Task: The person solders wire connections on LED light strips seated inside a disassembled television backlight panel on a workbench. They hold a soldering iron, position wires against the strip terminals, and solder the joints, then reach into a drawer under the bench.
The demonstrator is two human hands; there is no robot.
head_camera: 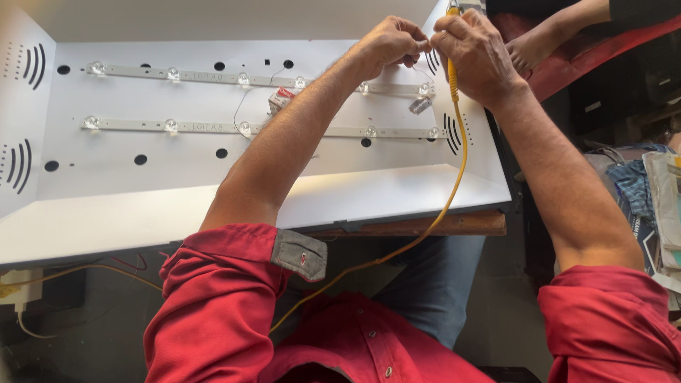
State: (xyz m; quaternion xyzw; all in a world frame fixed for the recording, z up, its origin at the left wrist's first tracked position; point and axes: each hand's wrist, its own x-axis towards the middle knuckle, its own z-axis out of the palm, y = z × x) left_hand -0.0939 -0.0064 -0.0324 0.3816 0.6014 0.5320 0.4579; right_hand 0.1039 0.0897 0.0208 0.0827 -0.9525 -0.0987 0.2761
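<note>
- Nearest, red rolled sleeves (234, 284) and a yellow cable (454, 177) rising from the lap to the right hand (477, 57).
- The white backlight panel (213, 206) lies on a wooden bench edge (440, 225), two LED strips (213, 128) across it.
- Judged step: working a thin wire (245, 103) at the upper strip's right end; next calls for a steady tip on the contact.
- Left hand (389, 44) pinches something small, likely the wire's end; right hand is clamped on the yellow-handled tool (452, 71). Hands nearly touch, above the strip end.
</note>
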